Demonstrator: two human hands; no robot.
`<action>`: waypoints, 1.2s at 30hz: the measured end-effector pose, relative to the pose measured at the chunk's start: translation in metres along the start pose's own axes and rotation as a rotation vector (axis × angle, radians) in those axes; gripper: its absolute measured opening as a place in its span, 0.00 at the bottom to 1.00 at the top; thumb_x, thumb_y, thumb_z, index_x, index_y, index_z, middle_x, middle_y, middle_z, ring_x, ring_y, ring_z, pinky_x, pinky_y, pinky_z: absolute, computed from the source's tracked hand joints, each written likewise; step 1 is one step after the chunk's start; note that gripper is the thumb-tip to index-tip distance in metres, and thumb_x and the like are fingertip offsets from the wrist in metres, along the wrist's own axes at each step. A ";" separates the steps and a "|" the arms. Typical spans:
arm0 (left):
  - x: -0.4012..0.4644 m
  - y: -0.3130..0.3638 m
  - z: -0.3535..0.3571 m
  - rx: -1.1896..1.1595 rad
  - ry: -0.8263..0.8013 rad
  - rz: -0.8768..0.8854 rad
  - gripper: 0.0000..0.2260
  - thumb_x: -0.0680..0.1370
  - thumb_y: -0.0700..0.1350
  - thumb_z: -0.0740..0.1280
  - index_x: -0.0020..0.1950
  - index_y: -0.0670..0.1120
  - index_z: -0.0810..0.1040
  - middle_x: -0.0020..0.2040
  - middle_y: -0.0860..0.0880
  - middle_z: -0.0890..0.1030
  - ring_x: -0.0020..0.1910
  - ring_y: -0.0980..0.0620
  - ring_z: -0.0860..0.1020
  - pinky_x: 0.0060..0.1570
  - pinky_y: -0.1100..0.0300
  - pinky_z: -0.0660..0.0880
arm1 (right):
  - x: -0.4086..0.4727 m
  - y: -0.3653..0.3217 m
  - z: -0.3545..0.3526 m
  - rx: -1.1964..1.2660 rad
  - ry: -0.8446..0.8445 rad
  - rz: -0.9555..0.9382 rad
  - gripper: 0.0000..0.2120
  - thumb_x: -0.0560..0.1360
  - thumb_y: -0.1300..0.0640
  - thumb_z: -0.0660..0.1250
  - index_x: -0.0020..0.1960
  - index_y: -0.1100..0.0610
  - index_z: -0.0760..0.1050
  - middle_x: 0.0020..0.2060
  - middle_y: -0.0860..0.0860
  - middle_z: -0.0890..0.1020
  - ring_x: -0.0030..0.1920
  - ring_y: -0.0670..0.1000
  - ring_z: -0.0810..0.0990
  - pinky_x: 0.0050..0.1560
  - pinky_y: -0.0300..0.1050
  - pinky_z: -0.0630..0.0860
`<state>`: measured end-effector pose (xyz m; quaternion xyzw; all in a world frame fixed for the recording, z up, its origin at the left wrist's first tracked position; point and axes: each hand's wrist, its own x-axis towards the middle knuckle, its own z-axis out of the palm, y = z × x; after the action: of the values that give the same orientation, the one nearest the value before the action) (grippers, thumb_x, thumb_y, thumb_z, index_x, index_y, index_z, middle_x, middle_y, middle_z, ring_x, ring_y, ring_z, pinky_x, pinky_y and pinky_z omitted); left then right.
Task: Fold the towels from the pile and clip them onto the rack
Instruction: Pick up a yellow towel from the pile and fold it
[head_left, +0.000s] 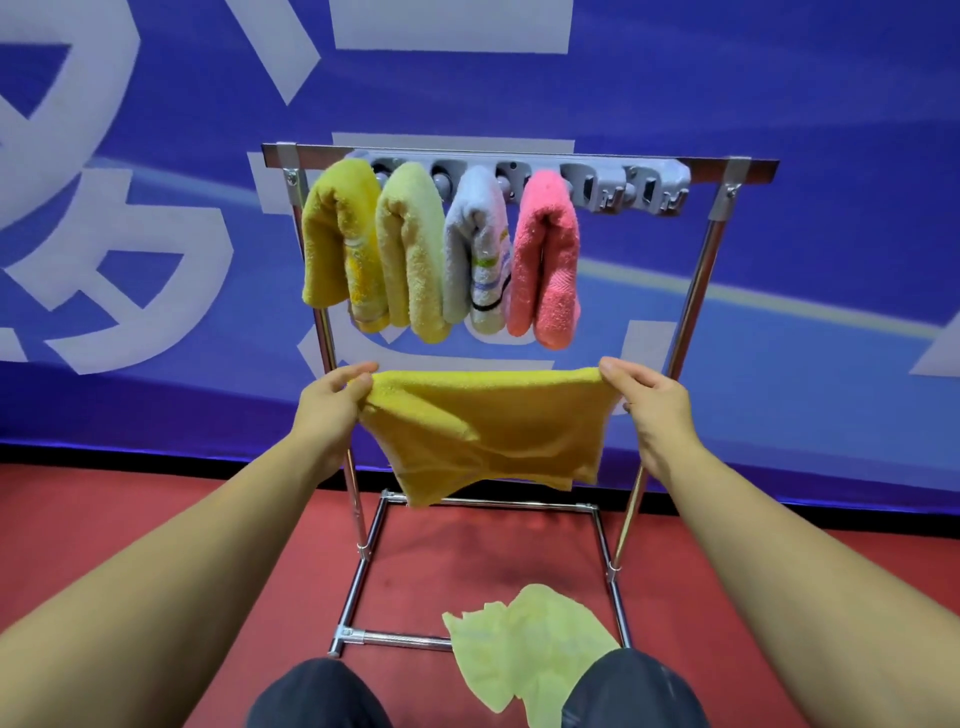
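- Head view. Rack (696, 291) stands at 12 o'clock on the red floor (156, 519), blue banner (779, 130) behind.
- Clip bar (519, 165) along the top rail. Four folded towels hang clipped, left to right: mustard (332, 244), pale yellow (410, 249), grey-white (475, 249), pink (545, 260).
- Clips (631, 193) at the bar's right end hold nothing; looks like two free, hard to count exactly.
- Left hand (332, 402) pinches the left top corner of a yellow towel (483, 431), fingers curled over the edge.
- Right hand (644, 397) pinches the right top corner likewise.
- Towel held stretched between the hands, in the air in front of the rack, below the hung four; it appears folded once, lower edge sagging.
- One light-green cloth (530, 634) lies crumpled on the floor at 6 o'clock, across the rack's base bar, by the knees (317, 696).
- Judgement: four done; fifth mid-fold, not yet clipped; sixth untouched. Roughly two-thirds along.
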<state>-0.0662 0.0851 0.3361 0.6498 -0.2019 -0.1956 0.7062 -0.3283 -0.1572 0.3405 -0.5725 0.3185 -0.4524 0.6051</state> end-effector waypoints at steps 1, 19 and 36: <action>-0.001 0.000 0.000 -0.017 -0.024 -0.010 0.09 0.83 0.37 0.65 0.59 0.48 0.82 0.59 0.40 0.83 0.55 0.43 0.82 0.54 0.51 0.80 | 0.000 -0.001 0.000 -0.004 0.016 0.001 0.10 0.76 0.58 0.75 0.56 0.58 0.84 0.44 0.45 0.85 0.37 0.34 0.81 0.45 0.33 0.73; -0.001 0.013 -0.011 0.103 0.000 0.131 0.11 0.82 0.41 0.69 0.64 0.44 0.83 0.57 0.44 0.85 0.57 0.49 0.83 0.60 0.56 0.78 | -0.013 -0.007 -0.003 0.043 -0.055 -0.018 0.10 0.77 0.58 0.72 0.58 0.55 0.83 0.47 0.45 0.86 0.44 0.38 0.83 0.47 0.33 0.75; -0.002 0.025 -0.016 0.273 -0.011 0.207 0.17 0.79 0.38 0.72 0.68 0.45 0.81 0.58 0.45 0.82 0.53 0.52 0.79 0.49 0.67 0.74 | -0.009 0.001 -0.009 -0.071 -0.122 -0.062 0.24 0.76 0.65 0.73 0.69 0.48 0.78 0.65 0.48 0.82 0.67 0.49 0.79 0.70 0.56 0.74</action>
<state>-0.0586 0.1018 0.3602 0.7144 -0.2963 -0.0962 0.6265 -0.3396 -0.1521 0.3369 -0.6297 0.2790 -0.4239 0.5882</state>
